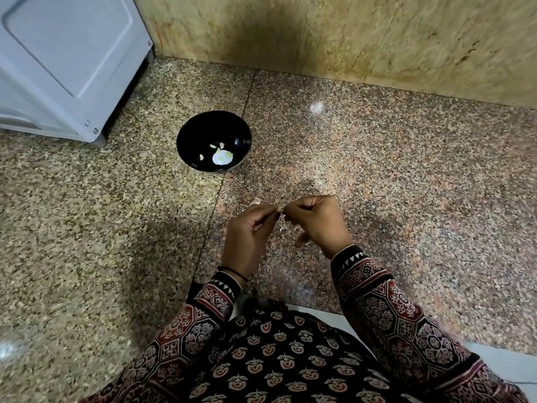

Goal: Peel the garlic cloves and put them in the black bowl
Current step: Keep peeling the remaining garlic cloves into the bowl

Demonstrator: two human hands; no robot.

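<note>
A garlic clove (279, 209) is pinched between the curled fingertips of the left hand (250, 237) and the right hand (316, 222), and is held above the floor (406, 184) just in front of the lap. Only a small pale tip of it is exposed, so its long axis and the way it points cannot be told. The black bowl (187, 133), round, deep and glossy, is set on the floor beyond the hands, well apart from them. A few small pale peeled cloves (216, 146) are seen in its bottom beside a bright white patch. The floor is made of polished speckled granite slabs and is met by a mottled beige stone wall (348, 33). A smooth white appliance (64, 62) is placed at the far left. Both forearms are covered by block-printed sleeves (386, 312).
</note>
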